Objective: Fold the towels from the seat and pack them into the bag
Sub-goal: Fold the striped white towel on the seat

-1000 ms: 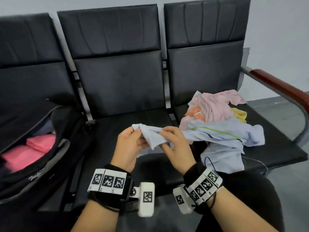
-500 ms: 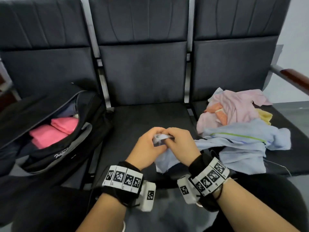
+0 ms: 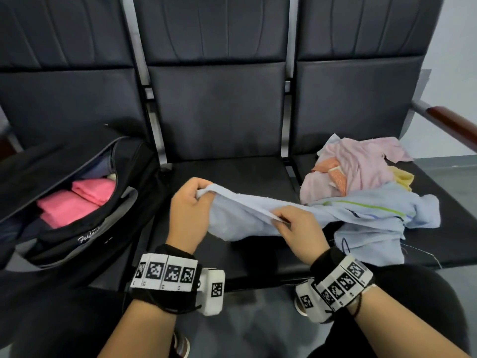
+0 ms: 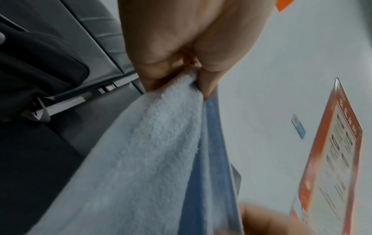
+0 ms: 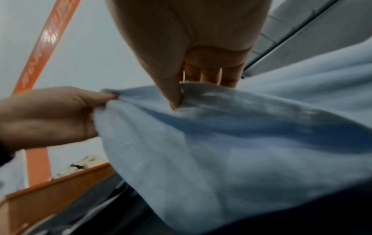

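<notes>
A light blue towel (image 3: 240, 218) stretches over the middle seat (image 3: 232, 171), its far end lying on the pile at the right. My left hand (image 3: 189, 202) pinches one corner of the blue towel (image 4: 161, 127). My right hand (image 3: 291, 226) pinches the towel's upper edge (image 5: 221, 143) a short way along. An open black bag (image 3: 85, 228) lies on the left seat with folded pink towels (image 3: 74, 200) inside. A heap of pink, orange, yellow and blue towels (image 3: 361, 177) sits on the right seat.
The seat row has tall black backrests (image 3: 219, 99). A wooden armrest (image 3: 454, 125) edges the right seat. My dark-trousered knees fill the bottom of the head view. The grey floor (image 3: 451, 164) shows at far right.
My hands were together on the towel corner half a second ago. They have drawn apart, the left going left, and the towel edge is now stretched between them.
</notes>
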The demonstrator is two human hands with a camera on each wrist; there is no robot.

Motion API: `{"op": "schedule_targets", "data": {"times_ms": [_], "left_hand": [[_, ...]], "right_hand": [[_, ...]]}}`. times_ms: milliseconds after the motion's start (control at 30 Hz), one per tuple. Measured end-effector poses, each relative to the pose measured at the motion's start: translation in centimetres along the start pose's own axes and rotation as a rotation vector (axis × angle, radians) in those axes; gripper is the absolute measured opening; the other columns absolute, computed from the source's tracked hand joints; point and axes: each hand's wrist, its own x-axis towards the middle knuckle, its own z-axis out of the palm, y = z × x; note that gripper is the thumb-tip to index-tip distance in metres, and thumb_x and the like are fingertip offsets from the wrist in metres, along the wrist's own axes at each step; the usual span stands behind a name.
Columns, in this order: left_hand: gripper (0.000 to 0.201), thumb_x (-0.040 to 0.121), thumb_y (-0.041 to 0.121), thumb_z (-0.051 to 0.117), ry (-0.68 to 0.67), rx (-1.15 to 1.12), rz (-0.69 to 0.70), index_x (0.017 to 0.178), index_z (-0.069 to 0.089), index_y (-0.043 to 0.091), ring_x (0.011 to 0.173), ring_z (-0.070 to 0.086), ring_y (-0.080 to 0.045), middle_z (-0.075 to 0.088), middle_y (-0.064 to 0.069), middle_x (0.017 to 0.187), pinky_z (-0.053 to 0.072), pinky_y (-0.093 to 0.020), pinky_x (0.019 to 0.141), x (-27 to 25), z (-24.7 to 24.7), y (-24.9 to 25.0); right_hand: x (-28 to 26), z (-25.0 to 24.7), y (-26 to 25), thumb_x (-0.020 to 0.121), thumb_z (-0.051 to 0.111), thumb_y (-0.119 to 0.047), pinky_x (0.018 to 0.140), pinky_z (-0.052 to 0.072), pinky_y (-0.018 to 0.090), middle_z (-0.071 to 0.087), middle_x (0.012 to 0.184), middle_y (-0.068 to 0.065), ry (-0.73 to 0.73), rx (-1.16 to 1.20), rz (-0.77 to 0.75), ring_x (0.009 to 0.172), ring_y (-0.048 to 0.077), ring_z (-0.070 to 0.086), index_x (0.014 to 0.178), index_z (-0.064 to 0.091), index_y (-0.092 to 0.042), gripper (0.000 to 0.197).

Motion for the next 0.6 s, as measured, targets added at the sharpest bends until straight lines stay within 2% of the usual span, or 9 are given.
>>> {"op": "schedule_targets", "data": {"times_ms": [100,167,200,267,367,400,433,500,600], "left_hand": [[0.012,0.083,0.018,0.057,0.117,-0.085,-0.043,0.079,0.065,0.025,0.077,0.059,-0.005,0.066,0.008,0.077,0.048,-0.026,0.071,1.0,-2.0,-0.1],[0.01,0.081,0.024,0.057,0.175,-0.109,-0.057,0.078,0.065,0.029,0.08,0.059,-0.012,0.066,0.004,0.079,0.049,-0.038,0.076,1.8,-3.2,-0.2],[0.01,0.081,0.024,0.057,0.202,-0.112,-0.055,0.077,0.065,0.03,0.08,0.059,-0.013,0.066,0.005,0.079,0.049,-0.039,0.076,2.1,-3.7,-0.2],[0.012,0.084,0.022,0.06,0.244,-0.109,-0.051,0.077,0.066,0.029,0.079,0.058,-0.012,0.065,0.008,0.077,0.049,-0.039,0.075,2.8,-4.5,-0.4],[0.011,0.086,0.022,0.061,0.326,-0.12,-0.066,0.077,0.064,0.027,0.077,0.055,-0.014,0.062,0.001,0.078,0.047,-0.04,0.074,3.7,-5.6,-0.6],[0.013,0.087,0.021,0.061,0.378,-0.144,-0.072,0.075,0.061,0.027,0.075,0.052,-0.013,0.059,0.003,0.075,0.044,-0.037,0.072,4.0,-6.2,-0.7],[0.015,0.087,0.021,0.061,0.441,-0.159,-0.073,0.072,0.059,0.027,0.071,0.049,-0.009,0.055,0.008,0.071,0.042,-0.033,0.07,4.3,-7.1,-0.7],[0.018,0.085,0.026,0.061,0.553,-0.16,-0.081,0.068,0.055,0.026,0.063,0.044,-0.003,0.05,0.015,0.064,0.041,-0.025,0.062,4.7,-9.2,-0.8],[0.023,0.084,0.03,0.06,0.607,-0.077,-0.1,0.064,0.05,0.025,0.063,0.04,-0.003,0.044,0.011,0.065,0.038,-0.028,0.062,4.6,-12.1,-1.5]], "right_hand": [[-0.3,-1.2,2.8,0.087,0.066,-0.006,0.083,0.046,0.03,0.073,0.101,0.004,0.055,-0.13,0.078,0.095,0.026,0.066,0.101,0.073,-0.013,0.018],[0.2,-2.8,4.3,0.088,0.063,-0.004,0.079,0.044,0.03,0.073,0.098,0.009,0.094,-0.178,0.158,0.093,0.032,0.067,0.103,0.073,-0.013,0.02],[0.7,-3.7,4.8,0.089,0.06,-0.005,0.075,0.042,0.029,0.072,0.094,0.009,0.126,-0.173,0.197,0.09,0.032,0.066,0.1,0.071,-0.015,0.018],[2.4,-5.7,4.8,0.091,0.057,-0.005,0.07,0.037,0.028,0.066,0.085,0.002,0.207,-0.113,0.231,0.085,0.029,0.063,0.09,0.065,-0.021,0.019],[5.9,-7.9,2.0,0.093,0.054,-0.007,0.08,0.045,0.033,0.064,0.087,-0.006,0.347,0.022,0.18,0.089,0.022,0.062,0.094,0.066,-0.019,0.018],[6.9,-8.2,0.5,0.093,0.053,-0.008,0.081,0.047,0.031,0.065,0.085,-0.013,0.382,0.076,0.134,0.087,0.014,0.061,0.094,0.066,-0.022,0.019],[7.7,-8.4,-1.0,0.092,0.052,-0.009,0.079,0.047,0.022,0.065,0.083,-0.019,0.403,0.137,0.064,0.083,0.003,0.06,0.092,0.064,-0.026,0.021],[8.6,-8.3,-3.9,0.092,0.051,-0.012,0.072,0.041,0.007,0.064,0.082,-0.024,0.391,0.227,-0.068,0.08,-0.005,0.058,0.088,0.061,-0.03,0.022],[8.8,-6.9,-5.6,0.092,0.054,-0.009,0.072,0.041,0.007,0.066,0.085,-0.015,0.274,0.281,-0.123,0.082,-0.003,0.059,0.088,0.064,-0.026,0.021]]}}
